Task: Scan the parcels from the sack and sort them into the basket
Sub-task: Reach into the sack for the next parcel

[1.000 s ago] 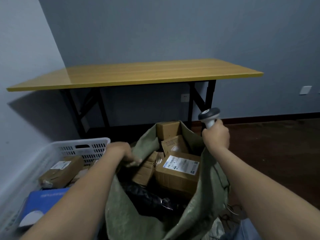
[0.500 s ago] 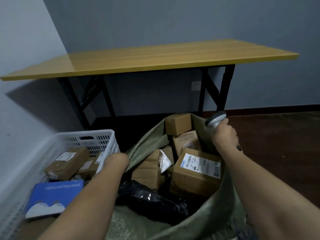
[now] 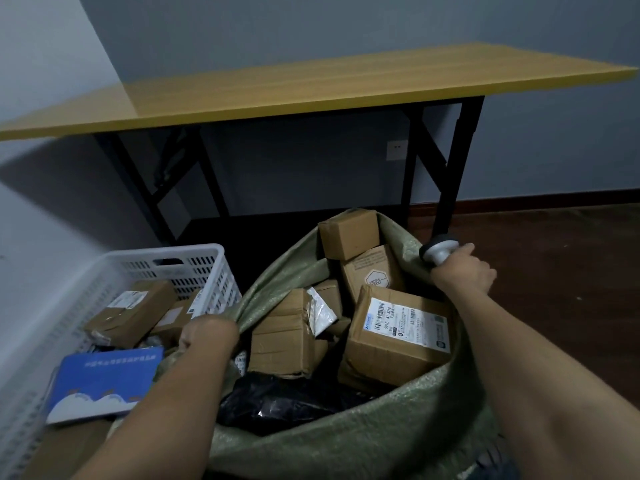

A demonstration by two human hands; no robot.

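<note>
Left hand [image 3: 207, 336]: grip curled on sack [image 3: 346, 441] rim. Right hand [image 3: 464, 271]: grip wrapped round scanner [image 3: 438, 252]. Several parcels [image 3: 128, 313] lie in basket [image 3: 156, 252]; many boxes [image 3: 398, 337] left in sack, unsorted.

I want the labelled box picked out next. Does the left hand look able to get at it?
Probably yes, once it lets go: the left hand grips the sack by its rim, but the labelled box lies uncovered on top in the mouth.
</note>
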